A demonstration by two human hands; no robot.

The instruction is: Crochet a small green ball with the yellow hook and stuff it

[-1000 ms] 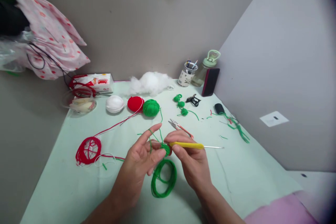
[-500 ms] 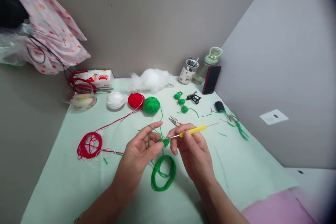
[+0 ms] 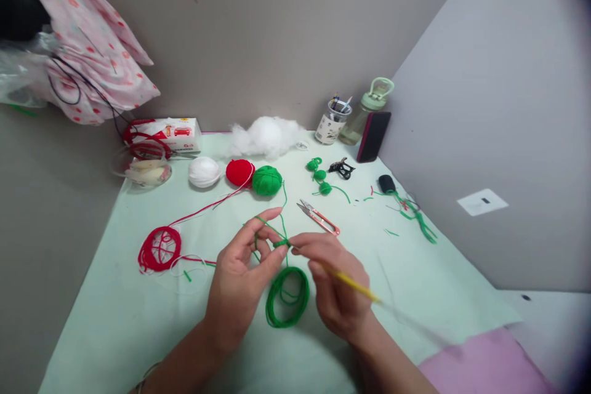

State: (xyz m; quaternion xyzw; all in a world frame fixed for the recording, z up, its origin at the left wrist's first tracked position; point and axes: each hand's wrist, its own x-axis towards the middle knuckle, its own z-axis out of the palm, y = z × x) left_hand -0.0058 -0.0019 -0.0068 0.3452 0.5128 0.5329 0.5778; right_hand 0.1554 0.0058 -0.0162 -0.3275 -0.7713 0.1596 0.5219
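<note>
My left hand [image 3: 242,271] pinches a small green crochet piece [image 3: 281,243] between thumb and fingers, while green yarn runs over its raised index finger. A crochet hook [image 3: 355,286] with a yellow handle is gripped in my right hand [image 3: 341,283], its tip at the crochet piece and its back end blurred and slanting down to the right. Just below the fingers lies a loose coil of green yarn [image 3: 272,314]. From a green yarn ball [image 3: 267,181] a strand leads down to my left hand. Orange-handled thread snips [image 3: 323,220] lie beyond my right hand.
Red [image 3: 239,172] and white [image 3: 204,172] yarn balls sit at the back left, near white stuffing [image 3: 270,137]. A red yarn coil [image 3: 159,249] lies left. Small green crocheted balls [image 3: 320,175], a black clip [image 3: 341,168], a phone [image 3: 373,137] and a bottle [image 3: 357,126] stand further right.
My right hand has turned, swinging the hook's handle from pointing up-right to pointing down-right. The snips now show fully. My left hand still pinches the green piece.
</note>
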